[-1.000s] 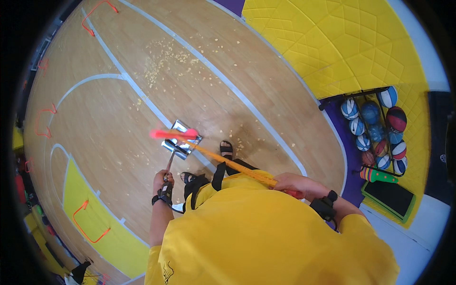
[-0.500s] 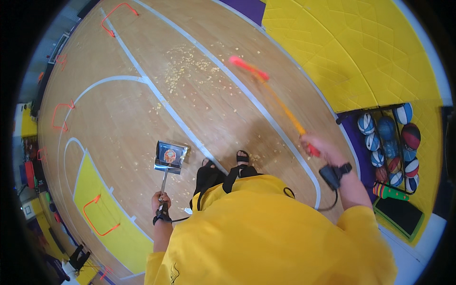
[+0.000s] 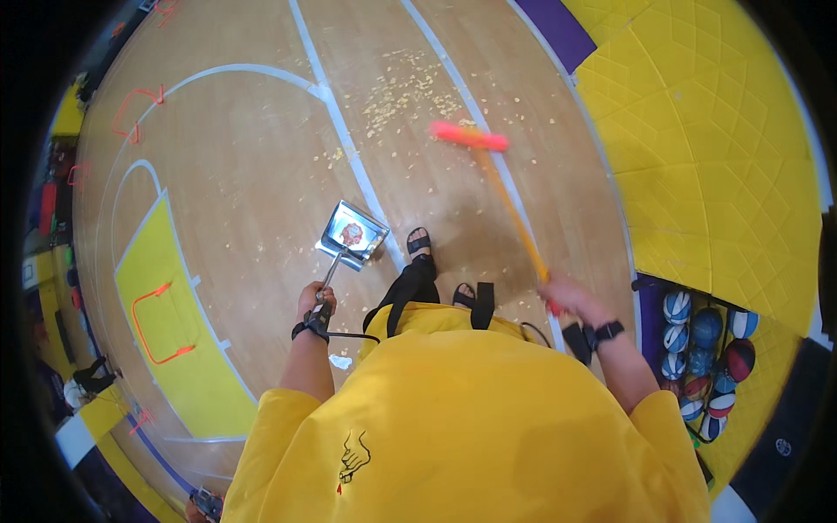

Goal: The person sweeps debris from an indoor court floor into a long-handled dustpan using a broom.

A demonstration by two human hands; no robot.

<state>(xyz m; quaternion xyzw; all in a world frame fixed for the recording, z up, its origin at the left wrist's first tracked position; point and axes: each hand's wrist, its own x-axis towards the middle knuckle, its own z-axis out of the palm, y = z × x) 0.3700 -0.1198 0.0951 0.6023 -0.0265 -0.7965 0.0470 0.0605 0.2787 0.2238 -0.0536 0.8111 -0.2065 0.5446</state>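
My left hand is closed round the handle of a shiny metal dustpan, whose pan hangs low over the wooden floor in front of my feet. Inside the pan is a round reddish emblem. My right hand grips the end of a broom with an orange stick. The broom's pinkish-red head, slightly blurred, reaches out ahead beside a white court line. Just beyond it, many pale yellowish flakes lie scattered on the floor. Whether the broom head touches the floor I cannot tell.
A rack of basketballs stands at the right beside yellow padded matting. Low orange hurdles are spread over the left side of the court. A white scrap lies near my left forearm. Another person is far left.
My view has turned, and my feet have stepped to new places. The dustpan has swung forward and tilted. The broom is still held out ahead, its head now turned more crosswise.
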